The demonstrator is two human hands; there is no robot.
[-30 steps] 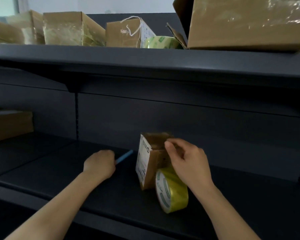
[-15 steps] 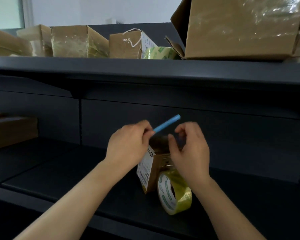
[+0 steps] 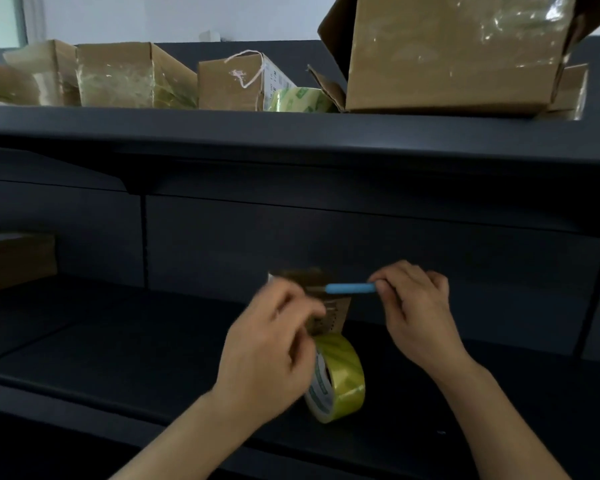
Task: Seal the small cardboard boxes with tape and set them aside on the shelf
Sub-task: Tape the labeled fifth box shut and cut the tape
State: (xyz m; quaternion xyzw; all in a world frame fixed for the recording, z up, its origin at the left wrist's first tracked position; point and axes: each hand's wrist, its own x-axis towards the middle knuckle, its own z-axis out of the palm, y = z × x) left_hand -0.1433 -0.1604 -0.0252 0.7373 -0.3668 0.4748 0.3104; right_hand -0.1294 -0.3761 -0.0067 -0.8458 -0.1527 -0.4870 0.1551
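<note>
Box (image 3: 340, 311) beside tape roll (image 3: 343, 372), one each; right hand (image 3: 416, 306) pinches blue stick (image 3: 350, 288); left hand (image 3: 267, 348), grip unclear.

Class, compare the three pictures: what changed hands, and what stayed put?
The blue stick passed from the left hand to the right hand, which now pinches it by the box. The left hand, blurred, lowered. Box and tape roll stayed on the shelf.
</note>
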